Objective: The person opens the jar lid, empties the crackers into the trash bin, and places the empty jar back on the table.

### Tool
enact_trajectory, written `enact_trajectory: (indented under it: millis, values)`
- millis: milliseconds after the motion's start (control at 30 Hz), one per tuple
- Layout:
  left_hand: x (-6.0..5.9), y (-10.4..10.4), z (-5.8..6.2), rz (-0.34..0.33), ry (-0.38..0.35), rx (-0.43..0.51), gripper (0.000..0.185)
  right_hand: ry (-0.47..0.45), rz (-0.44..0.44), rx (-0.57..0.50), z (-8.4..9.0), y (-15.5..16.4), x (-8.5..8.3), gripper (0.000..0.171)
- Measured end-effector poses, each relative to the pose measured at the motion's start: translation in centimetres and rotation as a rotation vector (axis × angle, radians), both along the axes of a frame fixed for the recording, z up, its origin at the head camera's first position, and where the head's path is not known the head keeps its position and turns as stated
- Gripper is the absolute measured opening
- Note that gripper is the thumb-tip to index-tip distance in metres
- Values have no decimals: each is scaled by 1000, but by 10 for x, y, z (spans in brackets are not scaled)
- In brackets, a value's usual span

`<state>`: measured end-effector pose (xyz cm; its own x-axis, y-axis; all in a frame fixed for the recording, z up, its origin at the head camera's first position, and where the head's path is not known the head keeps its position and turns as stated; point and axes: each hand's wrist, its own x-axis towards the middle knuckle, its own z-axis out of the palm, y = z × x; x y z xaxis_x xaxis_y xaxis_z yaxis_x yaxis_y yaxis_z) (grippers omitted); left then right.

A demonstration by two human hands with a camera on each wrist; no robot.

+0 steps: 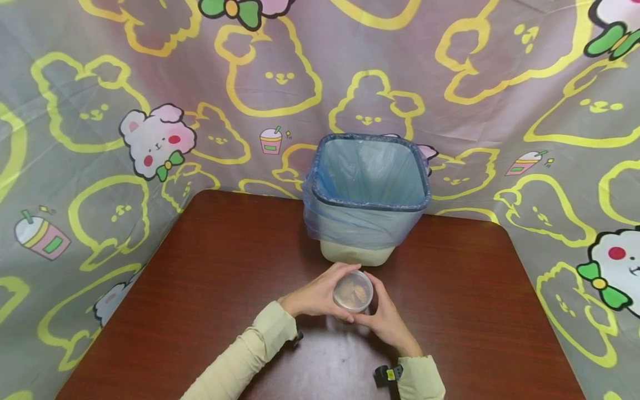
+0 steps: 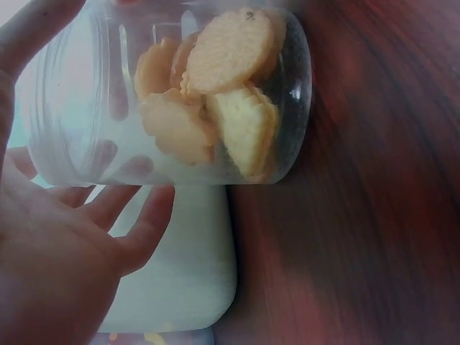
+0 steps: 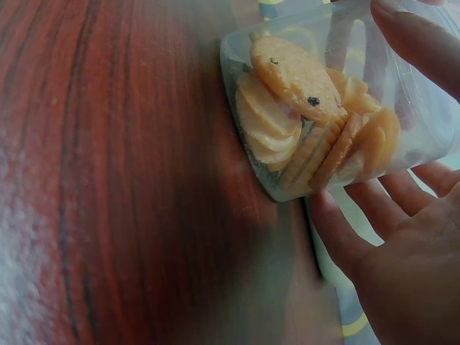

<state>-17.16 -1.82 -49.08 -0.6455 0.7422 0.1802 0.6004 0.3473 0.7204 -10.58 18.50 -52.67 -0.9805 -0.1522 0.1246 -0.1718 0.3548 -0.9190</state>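
A small clear plastic jar (image 1: 353, 291) with several round pale-orange biscuits (image 2: 215, 93) inside stands on the dark red wooden table (image 1: 200, 278). My left hand (image 1: 312, 297) wraps its left side and my right hand (image 1: 385, 322) wraps its right side, fingers curled round the wall. In the left wrist view the jar (image 2: 180, 100) rests bottom-down on the wood, with the left hand's fingers (image 2: 136, 223) behind it. The right wrist view shows the jar (image 3: 338, 108) and biscuits (image 3: 295, 72), with the right hand's fingers (image 3: 345, 237) against it.
Just behind the jar stands a cream waste bin (image 1: 367, 189) lined with a blue plastic bag, open at the top. A cartoon-print cloth (image 1: 100, 139) hangs round the table on three sides. Bare wood lies left and right of the hands.
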Motion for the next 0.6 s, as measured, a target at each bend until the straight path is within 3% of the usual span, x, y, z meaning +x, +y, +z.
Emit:
enact_trajectory:
  millis: [267, 600]
  values:
    - [0, -2, 0, 0, 3, -10, 106, -8, -9, 27, 1, 0, 0, 98]
    - [0, -6, -1, -14, 24, 9, 104, -1, 17, -38, 0, 0, 0, 99]
